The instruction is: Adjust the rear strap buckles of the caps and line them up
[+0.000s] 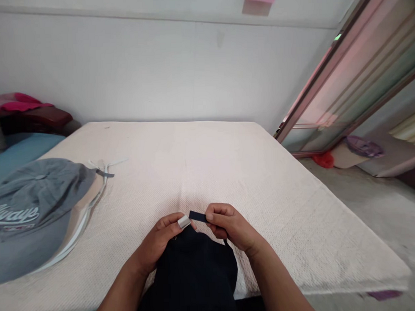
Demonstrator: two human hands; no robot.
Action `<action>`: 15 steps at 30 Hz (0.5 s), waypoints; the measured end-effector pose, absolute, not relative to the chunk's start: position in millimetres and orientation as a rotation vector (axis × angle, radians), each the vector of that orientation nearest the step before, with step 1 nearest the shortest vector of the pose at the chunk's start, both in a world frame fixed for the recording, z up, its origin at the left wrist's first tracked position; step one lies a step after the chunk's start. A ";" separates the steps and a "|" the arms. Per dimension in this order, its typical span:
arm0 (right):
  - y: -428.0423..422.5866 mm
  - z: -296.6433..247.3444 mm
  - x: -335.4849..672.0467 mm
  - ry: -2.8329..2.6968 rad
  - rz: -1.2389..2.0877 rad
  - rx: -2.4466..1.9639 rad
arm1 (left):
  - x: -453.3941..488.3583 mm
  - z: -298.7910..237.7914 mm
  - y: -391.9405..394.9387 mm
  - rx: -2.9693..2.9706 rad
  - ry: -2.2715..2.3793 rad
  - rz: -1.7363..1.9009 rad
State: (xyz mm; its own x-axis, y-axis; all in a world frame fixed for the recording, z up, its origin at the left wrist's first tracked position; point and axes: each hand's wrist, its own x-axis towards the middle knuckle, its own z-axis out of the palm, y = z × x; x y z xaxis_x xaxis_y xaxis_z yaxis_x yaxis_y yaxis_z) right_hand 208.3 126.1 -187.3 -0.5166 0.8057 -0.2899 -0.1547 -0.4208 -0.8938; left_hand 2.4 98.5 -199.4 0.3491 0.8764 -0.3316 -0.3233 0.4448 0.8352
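Between the thumb and fingers of my left hand point(159, 236) is a silver metal buckle point(184, 221), at the top edge of a dark navy cap point(200, 273). My right hand point(232, 225) pinches a flat navy strap point(197, 216), whose free end points left, close beside the buckle. Whether the strap end touches the buckle I cannot tell. The dark cap hangs below both hands over the near edge of the table, its lower part blending into dark clothing. Both hands are closed.
A grey cap point(42, 202) with white lettering lies at the left on the cream-covered table point(249, 172), thin white straps beside it. Pink and dark red items point(32, 114) are piled at the far left. A white wall stands behind; a sliding door point(344, 78) is at the right.
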 end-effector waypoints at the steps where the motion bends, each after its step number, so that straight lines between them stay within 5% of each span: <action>1: 126.2 -187.1 208.5 -1.138 1.983 -0.990 | 2.4 -200.0 98.4 0.755 0.882 0.877; 15: 125.1 -186.3 207.7 -1.198 2.077 -0.931 | -0.6 -200.5 96.9 0.740 0.961 0.861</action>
